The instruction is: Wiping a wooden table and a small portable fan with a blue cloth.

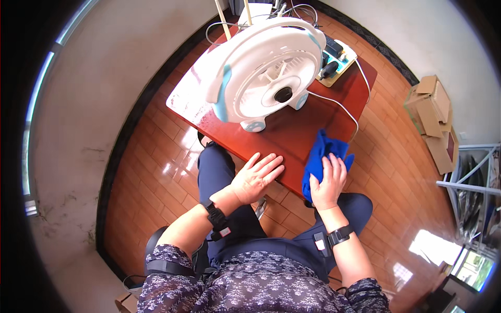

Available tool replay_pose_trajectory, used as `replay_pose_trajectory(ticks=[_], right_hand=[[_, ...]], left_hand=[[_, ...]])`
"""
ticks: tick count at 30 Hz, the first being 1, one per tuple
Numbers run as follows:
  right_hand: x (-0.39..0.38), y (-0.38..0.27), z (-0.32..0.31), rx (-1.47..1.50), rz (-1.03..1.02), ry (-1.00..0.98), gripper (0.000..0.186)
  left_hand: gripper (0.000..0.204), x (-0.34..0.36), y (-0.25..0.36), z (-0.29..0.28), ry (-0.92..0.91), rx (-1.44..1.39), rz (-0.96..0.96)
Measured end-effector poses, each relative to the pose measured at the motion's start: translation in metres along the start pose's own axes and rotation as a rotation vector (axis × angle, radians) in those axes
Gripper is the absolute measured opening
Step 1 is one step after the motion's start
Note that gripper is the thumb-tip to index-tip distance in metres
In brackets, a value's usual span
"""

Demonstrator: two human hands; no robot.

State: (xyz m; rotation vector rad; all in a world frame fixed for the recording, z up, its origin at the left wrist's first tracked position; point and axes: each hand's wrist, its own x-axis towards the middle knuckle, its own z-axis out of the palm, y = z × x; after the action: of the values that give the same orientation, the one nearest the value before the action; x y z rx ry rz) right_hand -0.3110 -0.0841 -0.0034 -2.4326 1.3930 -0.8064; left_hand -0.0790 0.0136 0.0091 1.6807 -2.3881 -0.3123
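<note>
A white fan with light-blue trim and a black centre knob stands on a red-brown table. My left hand is open, its fingers stretched out over the table's near edge, in front of the fan. At the table's near right corner, my right hand has its fingers bent over a bunched blue cloth. Part of the cloth hangs past the table edge. The side of the cloth under my palm is hidden.
Behind the fan sit a power strip with black plugs and tangled cables. A white cord loops across the table's right side. Cardboard boxes and a metal-framed rack stand at the right. A wall rises on the left.
</note>
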Motion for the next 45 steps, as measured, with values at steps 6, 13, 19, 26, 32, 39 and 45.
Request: replay_pose_trajectory(ticks=[6,13,19,26,32,39,45], right_hand=[[0.034,0.001,0.005,-0.211,0.058,-0.303,0.057],[0.111,0.012,0.024,-0.307,0.221,-0.278,0.052],[0.081,0.006,0.022,-0.264,0.075,-0.320,0.051],[-0.005,-0.022,0.002,-0.096,-0.147,-0.400,0.059],[0.058,0.032,0.028,-0.133,0.045,-0.181,0.053],[0.070,0.016,0.043,-0.260,0.061,-0.282,0.059],[0.007,-0.043,0.031,-0.076,-0.241,-0.438,0.061]], left_hand=[[0.077,0.006,0.009,0.005,-0.054,0.000,-0.088],[0.070,0.011,0.002,-0.009,-0.113,-0.076,-0.086],[0.066,0.013,-0.003,-0.005,-0.111,-0.155,-0.104],[0.066,0.004,-0.001,0.007,-0.080,-0.091,-0.088],[0.069,0.002,0.010,-0.008,-0.038,-0.167,-0.206],[0.063,-0.002,-0.004,0.003,-0.088,-0.138,-0.248],[0.061,-0.007,-0.006,0.008,-0.040,-0.162,-0.230]])
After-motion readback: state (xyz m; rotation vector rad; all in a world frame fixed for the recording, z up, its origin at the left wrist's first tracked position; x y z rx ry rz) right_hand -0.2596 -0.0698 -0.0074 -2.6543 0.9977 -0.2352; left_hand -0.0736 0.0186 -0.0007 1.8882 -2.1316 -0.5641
